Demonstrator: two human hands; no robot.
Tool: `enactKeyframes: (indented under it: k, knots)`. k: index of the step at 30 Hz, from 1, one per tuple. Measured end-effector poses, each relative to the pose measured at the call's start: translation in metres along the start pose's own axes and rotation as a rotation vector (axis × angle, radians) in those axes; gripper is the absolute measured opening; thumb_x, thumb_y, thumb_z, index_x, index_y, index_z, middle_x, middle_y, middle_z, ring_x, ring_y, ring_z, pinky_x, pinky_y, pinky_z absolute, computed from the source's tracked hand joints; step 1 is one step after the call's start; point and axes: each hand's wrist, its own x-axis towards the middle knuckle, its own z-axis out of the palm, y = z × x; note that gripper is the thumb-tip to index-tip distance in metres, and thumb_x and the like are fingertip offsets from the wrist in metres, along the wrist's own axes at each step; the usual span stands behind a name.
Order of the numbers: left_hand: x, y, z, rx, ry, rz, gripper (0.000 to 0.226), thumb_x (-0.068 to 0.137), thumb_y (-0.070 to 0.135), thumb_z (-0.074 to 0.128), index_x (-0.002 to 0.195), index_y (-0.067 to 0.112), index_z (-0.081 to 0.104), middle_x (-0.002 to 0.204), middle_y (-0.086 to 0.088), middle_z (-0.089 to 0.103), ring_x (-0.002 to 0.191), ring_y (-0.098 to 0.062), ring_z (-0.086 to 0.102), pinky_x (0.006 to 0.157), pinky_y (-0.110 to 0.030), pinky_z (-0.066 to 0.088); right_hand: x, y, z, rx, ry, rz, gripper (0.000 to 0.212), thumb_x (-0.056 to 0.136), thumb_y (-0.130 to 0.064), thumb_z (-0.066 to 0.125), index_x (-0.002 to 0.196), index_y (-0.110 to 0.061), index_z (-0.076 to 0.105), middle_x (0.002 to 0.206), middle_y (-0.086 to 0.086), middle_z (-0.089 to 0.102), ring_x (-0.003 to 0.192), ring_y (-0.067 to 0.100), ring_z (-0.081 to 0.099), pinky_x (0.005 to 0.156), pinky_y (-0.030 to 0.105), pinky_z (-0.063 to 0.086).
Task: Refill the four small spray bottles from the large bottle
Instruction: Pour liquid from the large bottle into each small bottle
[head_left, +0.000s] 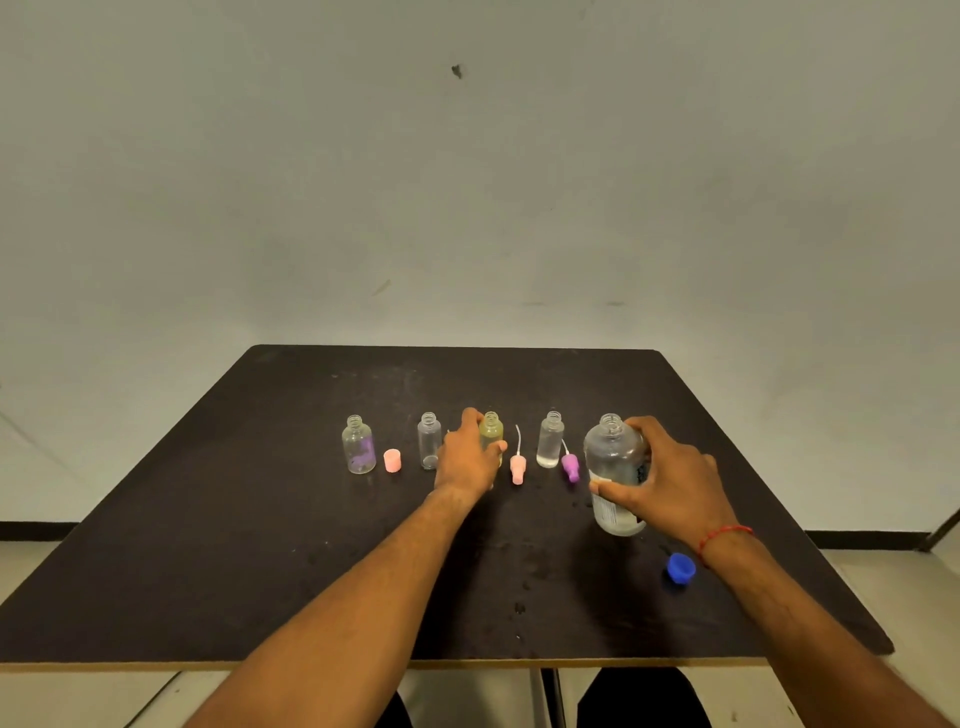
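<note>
while our left hand (470, 457) wraps the yellowish small bottle (491, 428), our right hand (670, 483) grasps the upright large bottle (613, 467) well right of it, so pouring means carrying leftward.

Dark, matte table (208, 571) with a pale, raw front edge, its top speckled with scuffs, seen from above. Behind the table rises a plain grey-white wall (467, 182) bearing a small dark mark (456, 71) high above the table's far edge. On either side of the table, a black skirting strip (36, 530) borders a light floor (31, 571).
</note>
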Motion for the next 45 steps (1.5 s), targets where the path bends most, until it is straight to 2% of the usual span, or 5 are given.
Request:
enactKeyframes:
  k: [13,19,30,38,45]
  knots:
    - [-0.001,0.0,0.005,-0.075,0.001,0.006,0.039,0.098,0.021,0.065,0.131,0.02,0.045,0.105,0.0,0.059,0.069,-0.019,0.066,0.043,-0.024,0.053,0.001,0.004,0.003,0.045,-0.009,0.032,0.08,0.061,-0.067,0.075,0.125,-0.035,0.04,0.115,-0.006,0.066,0.099,0.02,0.065,0.096,0.053,0.049]
    - [-0.018,0.006,-0.006,0.005,0.09,0.085,0.058,0.097,0.036,0.066,0.146,0.02,0.04,0.138,-0.006,0.062,0.12,-0.027,0.063,0.097,-0.039,0.051,-0.001,-0.005,-0.002,0.066,0.009,0.009,0.08,0.058,-0.073,0.071,0.123,-0.036,0.042,0.11,-0.008,0.066,0.095,0.019,0.065,0.093,0.052,0.05]
    - [-0.062,-0.024,-0.037,-0.125,0.578,0.148,0.013,0.093,0.036,0.069,0.097,0.025,0.063,0.096,0.013,0.064,0.085,-0.011,0.063,0.072,-0.035,0.051,-0.007,-0.029,-0.005,0.04,0.021,-0.065,0.078,0.06,-0.071,0.073,0.123,-0.039,0.04,0.109,-0.011,0.066,0.094,0.016,0.065,0.092,0.049,0.05]
    - [-0.042,-0.036,-0.041,-0.18,0.374,-0.011,0.058,0.092,0.033,0.073,0.141,0.013,0.05,0.142,-0.003,0.055,0.126,-0.02,0.055,0.096,-0.027,0.041,-0.006,-0.044,0.0,0.042,0.023,-0.106,0.082,0.062,-0.068,0.074,0.129,-0.033,0.042,0.118,-0.006,0.066,0.1,0.019,0.065,0.095,0.051,0.049]
    - [-0.021,-0.037,-0.04,-0.176,0.326,-0.048,0.046,0.092,0.028,0.073,0.132,0.013,0.057,0.131,-0.005,0.063,0.121,-0.024,0.06,0.102,-0.037,0.047,-0.003,-0.051,0.008,0.043,0.019,-0.114,0.081,0.06,-0.069,0.073,0.127,-0.036,0.041,0.115,-0.01,0.066,0.098,0.016,0.065,0.096,0.05,0.047]
